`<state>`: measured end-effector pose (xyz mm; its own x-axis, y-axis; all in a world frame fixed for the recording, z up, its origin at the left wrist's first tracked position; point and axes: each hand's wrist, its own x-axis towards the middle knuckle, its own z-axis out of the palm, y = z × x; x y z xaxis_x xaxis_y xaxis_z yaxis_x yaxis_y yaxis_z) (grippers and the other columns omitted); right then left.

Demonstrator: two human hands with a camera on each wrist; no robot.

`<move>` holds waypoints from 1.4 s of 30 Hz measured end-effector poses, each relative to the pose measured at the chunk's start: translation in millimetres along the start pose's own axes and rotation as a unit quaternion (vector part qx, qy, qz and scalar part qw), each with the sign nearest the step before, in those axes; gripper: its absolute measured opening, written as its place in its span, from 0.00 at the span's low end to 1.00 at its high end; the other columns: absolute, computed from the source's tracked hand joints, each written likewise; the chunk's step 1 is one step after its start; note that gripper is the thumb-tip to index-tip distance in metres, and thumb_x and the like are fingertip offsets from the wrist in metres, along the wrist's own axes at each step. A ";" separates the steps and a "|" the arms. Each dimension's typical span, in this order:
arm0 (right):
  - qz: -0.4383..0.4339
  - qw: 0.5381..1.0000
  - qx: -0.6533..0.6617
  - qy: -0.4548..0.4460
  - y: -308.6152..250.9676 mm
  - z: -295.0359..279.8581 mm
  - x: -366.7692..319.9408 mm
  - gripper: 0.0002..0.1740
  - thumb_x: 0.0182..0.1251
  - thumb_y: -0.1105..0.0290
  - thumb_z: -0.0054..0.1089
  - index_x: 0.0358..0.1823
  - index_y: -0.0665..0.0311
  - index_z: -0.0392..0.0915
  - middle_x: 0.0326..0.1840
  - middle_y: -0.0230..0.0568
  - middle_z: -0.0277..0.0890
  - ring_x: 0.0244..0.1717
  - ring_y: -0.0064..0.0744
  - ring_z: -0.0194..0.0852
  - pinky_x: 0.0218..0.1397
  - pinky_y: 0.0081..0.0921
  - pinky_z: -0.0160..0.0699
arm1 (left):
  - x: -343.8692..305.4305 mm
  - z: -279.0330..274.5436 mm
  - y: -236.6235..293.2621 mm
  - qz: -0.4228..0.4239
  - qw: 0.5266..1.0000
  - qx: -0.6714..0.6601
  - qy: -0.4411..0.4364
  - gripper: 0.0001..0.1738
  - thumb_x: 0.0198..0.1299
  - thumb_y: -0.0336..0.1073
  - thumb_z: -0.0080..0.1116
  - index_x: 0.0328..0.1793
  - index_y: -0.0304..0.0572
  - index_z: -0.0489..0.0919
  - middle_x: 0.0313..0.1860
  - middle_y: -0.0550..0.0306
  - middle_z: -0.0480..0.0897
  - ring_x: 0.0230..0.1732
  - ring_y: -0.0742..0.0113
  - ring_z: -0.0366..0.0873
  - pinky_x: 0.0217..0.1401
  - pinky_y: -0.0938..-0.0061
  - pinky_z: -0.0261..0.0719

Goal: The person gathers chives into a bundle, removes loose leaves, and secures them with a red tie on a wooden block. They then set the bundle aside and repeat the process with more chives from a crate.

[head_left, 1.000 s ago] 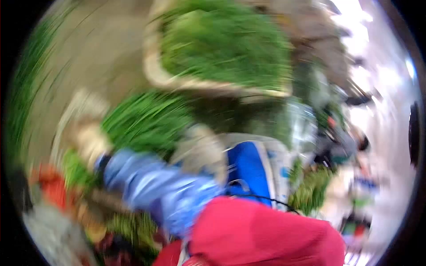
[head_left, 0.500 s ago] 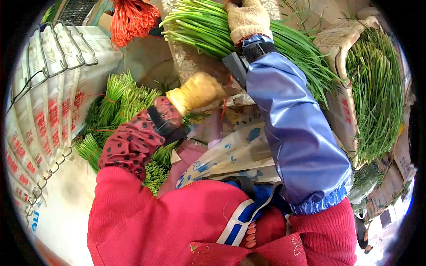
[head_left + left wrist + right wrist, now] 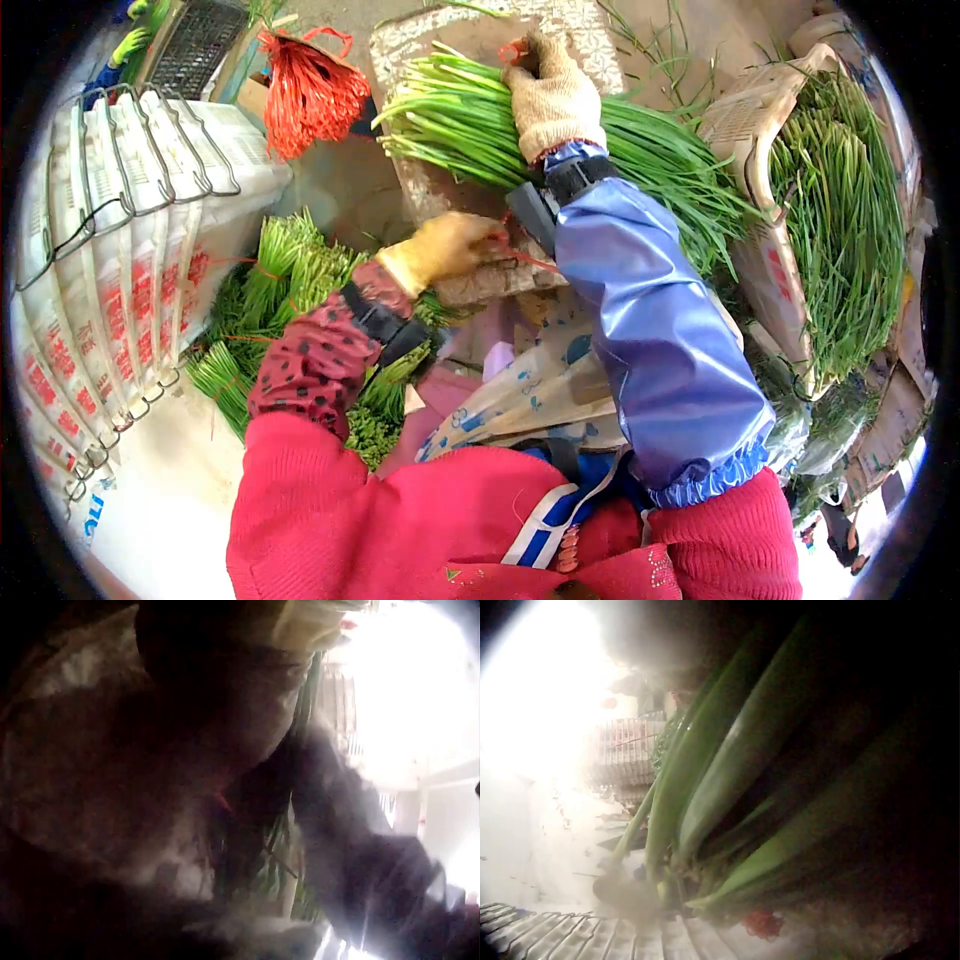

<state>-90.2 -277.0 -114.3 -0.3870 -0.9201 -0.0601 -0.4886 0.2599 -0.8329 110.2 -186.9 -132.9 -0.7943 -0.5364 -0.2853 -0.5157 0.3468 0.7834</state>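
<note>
A bunch of long green garlic chives (image 3: 455, 115) lies across a patterned board (image 3: 400, 40), pale stem ends to the left. My right hand (image 3: 557, 100), in a beige knit glove, rests over the middle of the bunch. Its curled thumb and fingers pinch a bit of red string (image 3: 515, 48) at the far side. On the near side of the bunch, my left hand (image 3: 445, 250), in a yellow glove, is curled round red string, and a strand trails right from it. In the right wrist view, green leaves (image 3: 712, 780) fill the middle. The left wrist view is mostly dark.
A hank of red strings (image 3: 315, 95) hangs at the upper left. Stacked white crates (image 3: 130, 260) with wire handles stand left, beside tied green bunches (image 3: 285, 265). On the right, a crate (image 3: 750, 140) holds more chives (image 3: 835, 220). Another person's gloved hand (image 3: 130, 45) shows far left.
The head view swung from a blurred sideways look to the board. Since half a second ago, the left hand has shifted slightly right and down, and red string now shows at the right hand's fingertips.
</note>
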 end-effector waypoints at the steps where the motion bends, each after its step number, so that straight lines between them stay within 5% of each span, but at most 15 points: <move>1: 0.000 1.000 0.018 0.001 -2.6 -2.3 -1.8 0.12 0.61 0.65 0.61 0.46 0.52 0.81 0.41 0.47 0.85 0.46 0.51 0.83 0.51 0.39 0.79 | -5.9 -3.8 -14.7 -0.037 0.999 0.012 -0.015 0.15 0.63 0.45 0.60 0.51 0.47 0.85 0.42 0.45 0.85 0.45 0.45 0.83 0.48 0.60 0.81; 4: 0.020 1.000 0.006 -0.003 -6.8 -4.3 -1.4 0.12 0.61 0.65 0.62 0.47 0.53 0.81 0.41 0.46 0.85 0.47 0.51 0.82 0.52 0.39 0.79 | -22.8 -32.3 -19.1 -0.123 0.984 -0.112 -0.057 0.11 0.63 0.31 0.61 0.50 0.38 0.84 0.44 0.53 0.88 0.46 0.66 0.85 0.51 0.71 0.81; 5: 0.025 0.999 0.013 -0.016 -7.8 -6.5 -1.7 0.12 0.61 0.66 0.63 0.47 0.53 0.80 0.42 0.46 0.85 0.48 0.51 0.82 0.52 0.40 0.78 | -25.5 -27.4 -17.6 -0.151 0.929 -0.338 -0.012 0.12 0.62 0.33 0.65 0.49 0.37 0.84 0.41 0.56 0.87 0.43 0.70 0.83 0.51 0.73 0.80; 8: 0.031 1.000 -0.004 -0.002 -8.8 -7.2 -2.3 0.16 0.61 0.65 0.63 0.50 0.53 0.80 0.44 0.46 0.84 0.50 0.51 0.82 0.54 0.40 0.78 | -24.9 -34.6 -13.2 -0.124 0.922 -0.367 -0.001 0.11 0.61 0.29 0.66 0.49 0.33 0.84 0.42 0.59 0.87 0.46 0.74 0.81 0.53 0.76 0.79; 9: 0.033 0.999 0.008 -0.009 -9.6 -8.8 -2.3 0.16 0.61 0.65 0.63 0.51 0.54 0.79 0.44 0.47 0.84 0.50 0.51 0.82 0.55 0.40 0.78 | -19.1 -41.0 -0.8 -0.134 0.948 -0.288 0.023 0.11 0.64 0.32 0.65 0.48 0.32 0.84 0.41 0.55 0.87 0.44 0.71 0.83 0.51 0.75 0.81; 12: 0.028 0.999 0.030 0.003 -8.8 -8.9 -3.6 0.20 0.60 0.64 0.64 0.55 0.55 0.79 0.46 0.48 0.84 0.51 0.51 0.81 0.56 0.40 0.78 | -1.4 -59.4 23.6 -0.111 0.898 -0.423 0.045 0.21 0.71 0.47 0.58 0.45 0.31 0.83 0.38 0.53 0.86 0.40 0.68 0.85 0.41 0.75 0.84; 13: 0.034 0.999 0.028 0.000 -7.0 -8.3 -2.6 0.21 0.60 0.65 0.64 0.55 0.56 0.79 0.46 0.48 0.84 0.51 0.51 0.82 0.56 0.39 0.78 | 7.2 -66.9 31.7 -0.081 0.925 -0.367 0.052 0.25 0.72 0.52 0.54 0.43 0.33 0.82 0.32 0.52 0.86 0.28 0.69 0.84 0.29 0.77 0.81; 16: 0.046 0.998 0.033 -0.005 -7.2 -8.9 -2.8 0.22 0.59 0.66 0.64 0.56 0.57 0.78 0.46 0.48 0.85 0.51 0.49 0.83 0.56 0.38 0.79 | 42.1 -93.9 60.1 -0.199 0.933 -0.296 0.049 0.26 0.73 0.54 0.50 0.38 0.37 0.80 0.25 0.54 0.84 0.17 0.71 0.77 0.19 0.80 0.72; 17: 0.049 0.998 0.035 -0.003 -7.2 -9.7 -2.5 0.22 0.59 0.66 0.64 0.57 0.58 0.78 0.47 0.48 0.85 0.51 0.48 0.83 0.56 0.37 0.79 | 52.9 -95.3 61.2 -0.169 0.939 -0.292 0.072 0.23 0.73 0.52 0.49 0.34 0.41 0.77 0.18 0.57 0.80 0.10 0.73 0.68 0.14 0.79 0.63; 21: 0.093 0.988 0.121 -0.006 -8.9 -13.0 -3.9 0.23 0.60 0.66 0.63 0.58 0.59 0.78 0.48 0.46 0.85 0.51 0.43 0.84 0.56 0.31 0.79 | 88.5 -107.5 55.4 -0.238 0.917 -0.316 0.042 0.22 0.73 0.50 0.45 0.31 0.45 0.76 0.12 0.60 0.76 0.08 0.75 0.62 0.10 0.77 0.54; 29: 0.097 0.981 0.167 -0.013 0.7 -8.0 -0.2 0.25 0.60 0.65 0.63 0.60 0.57 0.77 0.48 0.47 0.85 0.50 0.45 0.84 0.55 0.32 0.79 | 116.6 -125.9 38.6 -0.331 0.901 -0.273 -0.068 0.24 0.74 0.53 0.46 0.32 0.43 0.76 0.11 0.58 0.74 0.08 0.71 0.65 0.09 0.75 0.50; 36: 0.067 0.977 0.200 -0.042 7.3 -7.8 0.6 0.26 0.58 0.67 0.64 0.61 0.55 0.77 0.47 0.46 0.85 0.49 0.44 0.84 0.56 0.32 0.79 | 118.4 -126.1 23.6 -0.338 0.873 -0.346 -0.062 0.25 0.74 0.54 0.46 0.31 0.44 0.77 0.10 0.58 0.73 0.08 0.71 0.65 0.09 0.76 0.48; 39: 0.054 0.969 0.228 -0.075 15.5 -4.4 3.9 0.26 0.61 0.77 0.64 0.63 0.62 0.76 0.49 0.37 0.82 0.49 0.26 0.79 0.54 0.23 0.77 | 119.8 -123.0 22.7 -0.333 0.880 -0.335 -0.048 0.25 0.74 0.55 0.46 0.31 0.44 0.77 0.10 0.59 0.73 0.08 0.71 0.64 0.09 0.75 0.48; 42: 0.081 0.962 0.224 -0.132 21.0 -7.4 10.0 0.28 0.61 0.79 0.65 0.65 0.63 0.74 0.50 0.37 0.82 0.49 0.26 0.79 0.55 0.21 0.75 | 119.6 -120.8 24.4 -0.317 0.899 -0.299 -0.039 0.25 0.73 0.56 0.47 0.32 0.44 0.78 0.11 0.59 0.73 0.08 0.71 0.63 0.10 0.74 0.49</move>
<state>-110.1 -278.6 -128.3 -0.1884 -0.9361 -0.2971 -0.0301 0.3079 -0.9509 41.4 -335.5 -81.3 -0.4345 -0.4166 -0.7985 -0.6263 -0.4974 0.6003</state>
